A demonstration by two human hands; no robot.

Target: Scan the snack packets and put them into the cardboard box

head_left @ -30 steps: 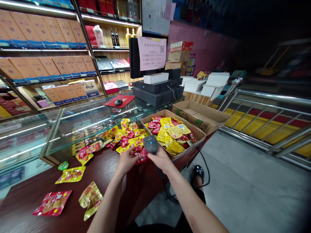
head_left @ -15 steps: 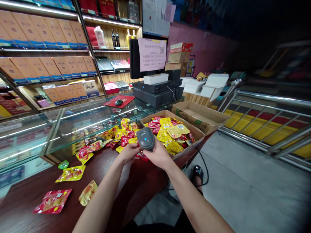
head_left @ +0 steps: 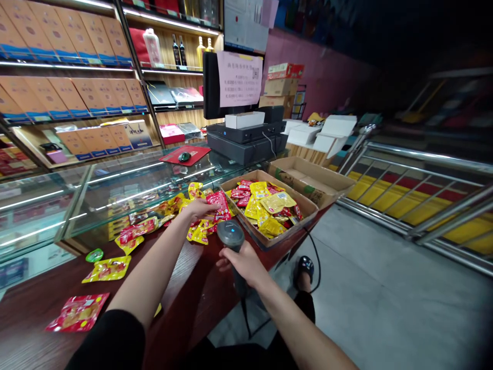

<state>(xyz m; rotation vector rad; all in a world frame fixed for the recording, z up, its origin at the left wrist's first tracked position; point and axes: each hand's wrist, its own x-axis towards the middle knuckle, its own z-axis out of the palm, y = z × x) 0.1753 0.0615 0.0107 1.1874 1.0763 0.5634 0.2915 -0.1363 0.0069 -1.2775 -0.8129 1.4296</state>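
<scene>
The left hand (head_left: pixel 199 208) pinches a red packet (head_left: pixel 219 206) between thumb and fingers, above the loose pile (head_left: pixel 198 231) on the desk (head_left: pixel 181 272), just beside the left wall of the packet-filled carton (head_left: pixel 265 242). The right hand (head_left: pixel 244 263) is curled round the handle of a dark scanner (head_left: pixel 231 235), a thumb across it, close to the desk's near edge; its cable hangs down past that edge. The filled carton sits along the desk's right side, with an open carton (head_left: pixel 319 179) behind it. Bare desk top lies between the pile and the flat red pouch (head_left: pixel 79 312) at lower left. Grey floor (head_left: pixel 358 288) stretches from the desk to the metal railing (head_left: pixel 423 169).
</scene>
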